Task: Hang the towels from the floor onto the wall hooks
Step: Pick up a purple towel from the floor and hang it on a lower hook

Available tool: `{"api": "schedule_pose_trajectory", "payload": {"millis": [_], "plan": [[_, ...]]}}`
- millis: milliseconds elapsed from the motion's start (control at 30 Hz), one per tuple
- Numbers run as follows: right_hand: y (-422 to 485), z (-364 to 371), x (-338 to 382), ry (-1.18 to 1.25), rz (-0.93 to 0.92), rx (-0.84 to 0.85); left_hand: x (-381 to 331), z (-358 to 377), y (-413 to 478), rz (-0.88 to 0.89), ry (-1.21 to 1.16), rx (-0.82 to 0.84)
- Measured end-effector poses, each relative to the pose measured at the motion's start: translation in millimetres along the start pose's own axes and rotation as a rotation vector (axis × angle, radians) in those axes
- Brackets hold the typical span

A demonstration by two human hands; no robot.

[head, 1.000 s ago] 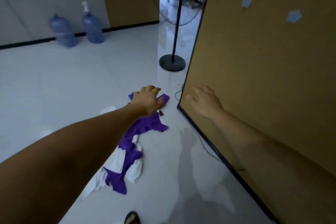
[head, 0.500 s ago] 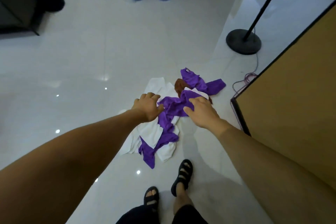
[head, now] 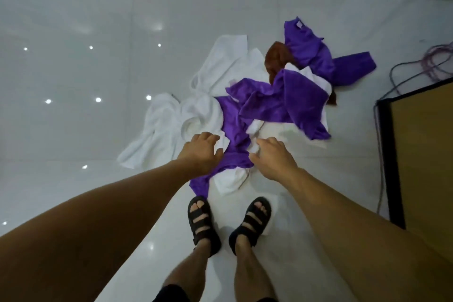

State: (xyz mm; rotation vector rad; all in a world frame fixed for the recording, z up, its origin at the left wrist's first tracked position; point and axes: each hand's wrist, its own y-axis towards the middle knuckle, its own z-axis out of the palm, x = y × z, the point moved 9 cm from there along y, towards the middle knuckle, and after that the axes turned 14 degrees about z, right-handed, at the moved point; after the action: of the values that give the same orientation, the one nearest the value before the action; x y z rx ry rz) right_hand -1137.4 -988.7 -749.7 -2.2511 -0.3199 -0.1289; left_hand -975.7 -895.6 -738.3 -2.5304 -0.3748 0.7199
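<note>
Towel pile [head: 247,108]: purple, white, one brown half-buried. My left hand [head: 199,152] and right hand [head: 270,159] at its near edge; grip unclear.

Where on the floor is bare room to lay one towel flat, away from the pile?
The tiles left of the white towels are bare, as is the floor beyond the pile. It is crowded to the right: cables and the brown panel border the purple towels. The sandalled feet close the near side.
</note>
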Motion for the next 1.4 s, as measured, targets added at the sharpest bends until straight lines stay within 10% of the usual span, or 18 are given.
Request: {"api": "schedule_pose_trajectory", "payload": {"millis": [600,867,1033,1400], "plan": [[230.2,254.8,-48.0,-0.047,0.068,0.066,144.6,228.6,132.7,0.003,-0.03,0.071],[105.4,112.1,14.6,0.406,-0.11,0.095,42.3,121.9,85.9,0.123,-0.194,0.274],[27.6,-38.1,29.1,0.583,-0.126,-0.052,-31.6,-9.9,57.3,0.196,-0.257,0.124],[-147.5,-302.6,26.7,0.253,-0.132,-0.169,-201.9,-269.7,-25.9,0.442,0.144,-0.197]]}}
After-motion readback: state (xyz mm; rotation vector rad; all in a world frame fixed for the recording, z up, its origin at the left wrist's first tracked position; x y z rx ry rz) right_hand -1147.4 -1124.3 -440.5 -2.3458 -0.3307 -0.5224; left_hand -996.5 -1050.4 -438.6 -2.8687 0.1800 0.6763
